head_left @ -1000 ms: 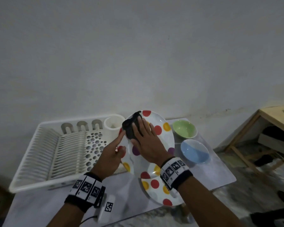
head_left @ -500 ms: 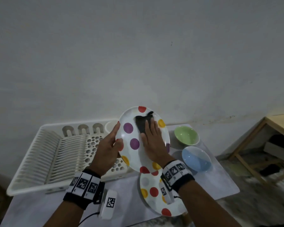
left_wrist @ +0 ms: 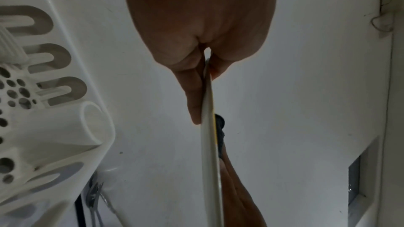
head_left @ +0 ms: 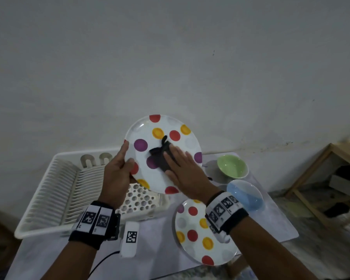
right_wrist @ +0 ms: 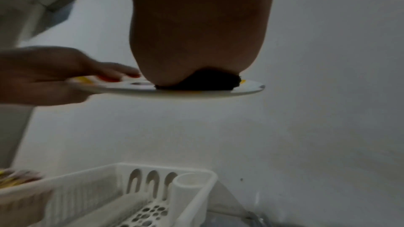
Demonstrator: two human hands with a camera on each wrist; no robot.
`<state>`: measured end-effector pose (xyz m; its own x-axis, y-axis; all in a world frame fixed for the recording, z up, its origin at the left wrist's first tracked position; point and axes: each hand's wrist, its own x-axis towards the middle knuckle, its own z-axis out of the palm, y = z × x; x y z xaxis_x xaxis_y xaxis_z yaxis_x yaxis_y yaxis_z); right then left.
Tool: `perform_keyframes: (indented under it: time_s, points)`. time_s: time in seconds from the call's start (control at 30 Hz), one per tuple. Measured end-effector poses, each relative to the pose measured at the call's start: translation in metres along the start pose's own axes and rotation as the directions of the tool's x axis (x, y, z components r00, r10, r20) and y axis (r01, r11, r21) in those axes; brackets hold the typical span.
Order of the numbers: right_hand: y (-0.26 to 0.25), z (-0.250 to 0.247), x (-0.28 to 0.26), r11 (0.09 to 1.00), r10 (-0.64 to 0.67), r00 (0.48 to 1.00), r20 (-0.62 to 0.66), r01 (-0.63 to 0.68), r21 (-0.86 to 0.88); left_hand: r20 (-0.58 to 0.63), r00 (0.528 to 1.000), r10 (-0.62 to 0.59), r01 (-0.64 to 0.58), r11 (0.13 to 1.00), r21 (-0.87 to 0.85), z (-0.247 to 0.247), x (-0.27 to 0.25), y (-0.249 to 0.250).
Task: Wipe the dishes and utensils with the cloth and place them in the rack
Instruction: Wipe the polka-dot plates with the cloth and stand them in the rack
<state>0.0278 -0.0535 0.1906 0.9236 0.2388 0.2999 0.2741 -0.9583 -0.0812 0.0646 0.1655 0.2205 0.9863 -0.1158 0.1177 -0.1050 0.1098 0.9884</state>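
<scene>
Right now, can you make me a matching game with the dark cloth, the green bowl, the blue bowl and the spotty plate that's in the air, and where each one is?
Things:
1. dark cloth
2. green bowl
3. blue bowl
4. lifted spotty plate

Places:
A. on the table, nearer the person
B. pressed under the right hand
C. on the table, nearer the wall
D. gripped at its rim by the left hand

Pairs: 1-B, 2-C, 3-A, 4-D
</scene>
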Motion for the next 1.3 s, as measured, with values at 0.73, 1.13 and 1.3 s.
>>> perform_keyframes:
  time_s: [0.73,1.13,1.3]
  points:
    - [-0.042,0.013,-0.049,0.995,-0.015,0.981,-0.196,0.033,0.090,0.002,0.999,-0.055,0.054,0.990,-0.131,0.035,-0.007,-0.010]
    - [-0.032,-0.024,-0.028,0.960,-0.070,0.909,-0.411,0.173,0.220,-0.017,0.980,-0.196,0.196,0.981,0.000,0.009,-0.004,0.003]
    - [-0.027,-0.052,-0.015,0.887,0.092,0.910,-0.404,0.110,0.449,0.196,0.973,0.123,-0.226,0.690,0.688,-0.019,0.005,0.017]
